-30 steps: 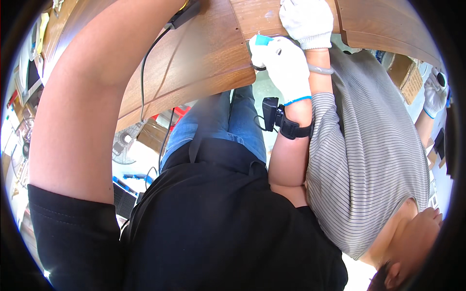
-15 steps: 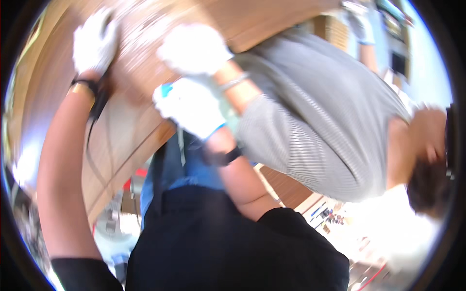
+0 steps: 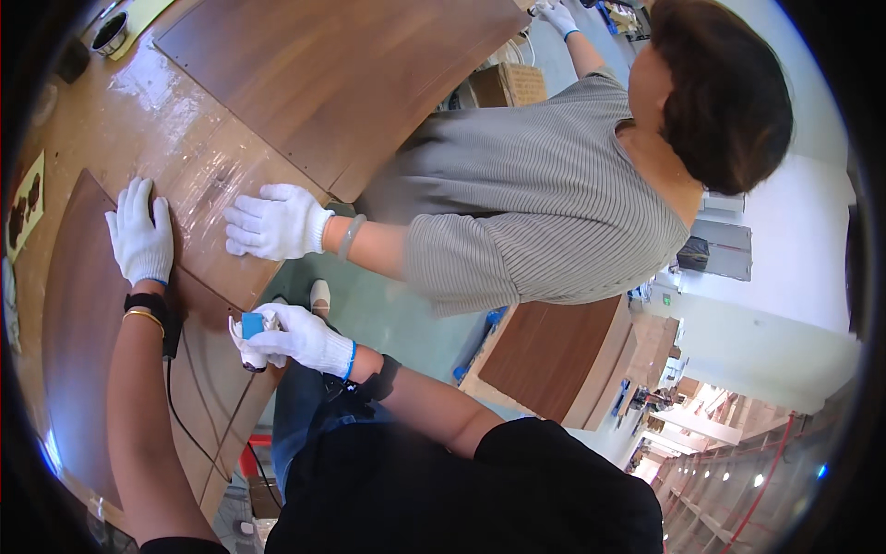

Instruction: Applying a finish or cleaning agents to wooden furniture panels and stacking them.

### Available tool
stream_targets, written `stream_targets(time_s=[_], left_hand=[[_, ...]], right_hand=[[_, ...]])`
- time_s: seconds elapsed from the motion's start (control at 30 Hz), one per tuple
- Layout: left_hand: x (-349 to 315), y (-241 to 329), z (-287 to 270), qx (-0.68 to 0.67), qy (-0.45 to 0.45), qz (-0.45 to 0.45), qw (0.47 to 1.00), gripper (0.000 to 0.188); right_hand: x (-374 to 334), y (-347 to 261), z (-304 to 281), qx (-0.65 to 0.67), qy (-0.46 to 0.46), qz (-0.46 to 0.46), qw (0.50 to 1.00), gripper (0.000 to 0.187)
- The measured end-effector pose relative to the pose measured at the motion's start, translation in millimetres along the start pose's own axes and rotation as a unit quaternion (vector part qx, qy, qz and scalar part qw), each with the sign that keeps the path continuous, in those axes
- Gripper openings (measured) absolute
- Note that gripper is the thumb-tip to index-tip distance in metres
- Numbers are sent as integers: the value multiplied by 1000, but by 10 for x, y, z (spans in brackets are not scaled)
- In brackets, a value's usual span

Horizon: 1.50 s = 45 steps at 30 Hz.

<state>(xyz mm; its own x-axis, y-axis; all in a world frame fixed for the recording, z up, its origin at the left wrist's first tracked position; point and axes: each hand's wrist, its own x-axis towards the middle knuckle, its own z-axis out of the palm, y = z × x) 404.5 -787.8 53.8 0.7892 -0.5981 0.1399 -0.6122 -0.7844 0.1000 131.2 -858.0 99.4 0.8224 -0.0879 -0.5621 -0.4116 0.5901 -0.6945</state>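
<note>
My left hand (image 3: pixel 144 235), in a white knit glove, lies flat with fingers stretched at the edge of a brown wooden panel (image 3: pixel 88 323). Near the table's corner, my gloved right hand (image 3: pixel 312 342) is closed around a small blue block (image 3: pixel 252 325) bundled with white cloth (image 3: pixel 247 349). A dark bit shows under the bundle; I cannot make out what it is. Between my hands and a larger brown panel (image 3: pixel 341 74), a co-worker's gloved hand (image 3: pixel 272 223) rests on the shiny, film-covered table (image 3: pixel 208 175).
The co-worker in a striped grey top (image 3: pixel 526 203) leans close on my right, the other arm stretched far out. A metal cup (image 3: pixel 109 35) stands at the far left. A black cable (image 3: pixel 185 420) hangs by my left forearm. Another brown panel (image 3: pixel 554 355) lies behind the co-worker.
The view has swung and sharpened. My right hand has moved down and left, away from the co-worker's hand, with the blue block in it. The co-worker's hand now lies flat on the table.
</note>
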Motion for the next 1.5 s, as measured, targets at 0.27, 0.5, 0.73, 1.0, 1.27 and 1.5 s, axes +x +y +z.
stream_targets(time_s=[0.27, 0.5, 0.73, 1.0, 1.27, 1.5], left_hand=[[-5, -19, 1, -7, 23, 13, 1000, 38], [-22, 5, -41, -17, 32, 20, 999, 38], [-21, 17, -65, -24, 49, 19, 998, 36], [21, 82, -115, -34, 47, 13, 998, 34], [-4, 35, -101, -34, 33, 1, 999, 34], [-47, -91, -76, -36, 42, 17, 998, 31]], right_hand=[[54, -4, -100, 12, 34, -32, 999, 26], [100, -87, -167, 100, 3, -71, 992, 21], [196, -124, -150, 90, -9, -71, 993, 26], [387, -212, -156, 140, -31, -56, 988, 22], [402, -432, -199, 144, -91, -23, 985, 24], [430, -381, -276, 104, -64, -28, 992, 23]])
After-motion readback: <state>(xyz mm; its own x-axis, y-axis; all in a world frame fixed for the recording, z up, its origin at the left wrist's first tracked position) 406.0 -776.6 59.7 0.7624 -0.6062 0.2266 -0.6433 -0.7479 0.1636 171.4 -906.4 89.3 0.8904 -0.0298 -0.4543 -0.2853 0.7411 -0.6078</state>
